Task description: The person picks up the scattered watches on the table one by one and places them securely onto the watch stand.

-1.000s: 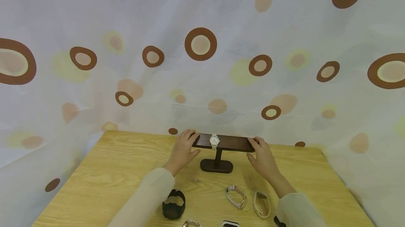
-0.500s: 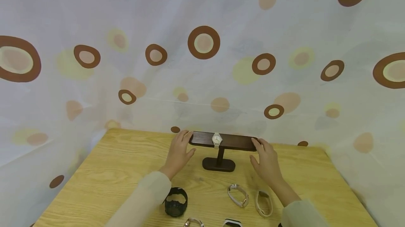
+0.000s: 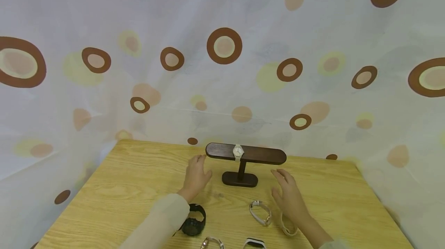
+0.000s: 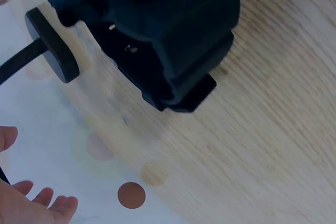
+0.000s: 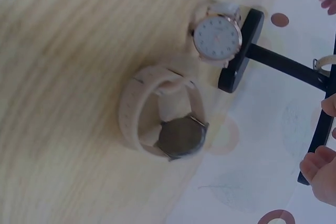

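A dark brown T-shaped watch stand (image 3: pixel 262 155) stands upright near the back of the table. One white watch (image 3: pixel 238 151) is strapped around its bar, left of the middle. My left hand (image 3: pixel 196 177) is just in front of the bar's left end, fingers relaxed and holding nothing. Below the right end is my right hand (image 3: pixel 289 197), fingers loosely bent and nothing in them. Under the right hand a beige-strapped watch (image 5: pixel 181 135) lies partly covered in the head view. Beside the left sleeve is a chunky black watch (image 3: pixel 193 226).
Between the stand and the front lies a watch with a pale strap and rose-gold case (image 3: pixel 260 213). At the lower frame edge are a rose-gold watch (image 3: pixel 212 242) and a white-and-black watch (image 3: pixel 255 243). A patterned sheet (image 3: pixel 222 87) hangs behind the wooden table (image 3: pixel 121 187).
Both hands have come off the ends of the stand's bar and drawn back toward me. The stand's rounded ends now show, and the right hand has dropped lower, over the beige-strapped watch.
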The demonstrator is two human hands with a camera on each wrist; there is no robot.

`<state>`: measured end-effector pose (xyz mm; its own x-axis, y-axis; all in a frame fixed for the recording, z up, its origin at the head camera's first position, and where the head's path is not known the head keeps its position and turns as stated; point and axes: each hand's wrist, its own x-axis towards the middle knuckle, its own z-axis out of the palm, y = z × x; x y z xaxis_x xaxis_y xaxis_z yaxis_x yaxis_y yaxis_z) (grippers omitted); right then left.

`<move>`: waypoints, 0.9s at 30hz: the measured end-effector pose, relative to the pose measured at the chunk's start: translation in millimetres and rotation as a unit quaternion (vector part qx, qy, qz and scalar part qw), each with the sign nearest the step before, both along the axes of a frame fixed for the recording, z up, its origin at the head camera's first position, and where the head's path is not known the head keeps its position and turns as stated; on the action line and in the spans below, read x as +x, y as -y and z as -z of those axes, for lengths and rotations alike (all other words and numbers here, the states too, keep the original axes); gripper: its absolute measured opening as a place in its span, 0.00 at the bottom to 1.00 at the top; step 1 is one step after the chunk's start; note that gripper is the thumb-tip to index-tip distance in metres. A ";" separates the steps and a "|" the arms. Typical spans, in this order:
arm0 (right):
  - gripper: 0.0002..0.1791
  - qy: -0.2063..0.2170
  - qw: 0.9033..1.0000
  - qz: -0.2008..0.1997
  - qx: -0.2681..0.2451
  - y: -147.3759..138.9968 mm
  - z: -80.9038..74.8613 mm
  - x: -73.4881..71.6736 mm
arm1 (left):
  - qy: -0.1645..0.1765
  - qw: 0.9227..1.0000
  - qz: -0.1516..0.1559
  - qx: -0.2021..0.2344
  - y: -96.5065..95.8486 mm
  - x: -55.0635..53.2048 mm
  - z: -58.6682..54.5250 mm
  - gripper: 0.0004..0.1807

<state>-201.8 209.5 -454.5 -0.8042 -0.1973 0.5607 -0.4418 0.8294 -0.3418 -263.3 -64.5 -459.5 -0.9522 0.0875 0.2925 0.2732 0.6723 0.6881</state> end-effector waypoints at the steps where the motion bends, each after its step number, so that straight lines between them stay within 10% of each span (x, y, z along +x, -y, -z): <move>1: 0.28 0.000 1.000 -0.004 0.002 0.6 1.8 2.6 | 0.008 1.000 0.006 0.003 -1.5 0.5 0.5 0.26; 5: 0.26 0.015 1.000 -0.014 0.012 4.1 8.1 11.4 | 0.047 0.998 0.028 0.024 -12.4 3.1 3.5 0.25; 14: 0.21 0.199 0.979 0.016 -0.033 14.5 25.4 23.7 | 0.071 0.988 0.140 0.003 -55.7 15.5 9.7 0.22; 27: 0.14 0.243 0.964 0.019 -0.103 17.0 37.5 25.3 | 0.113 0.966 0.233 0.029 -110.9 40.6 25.4 0.16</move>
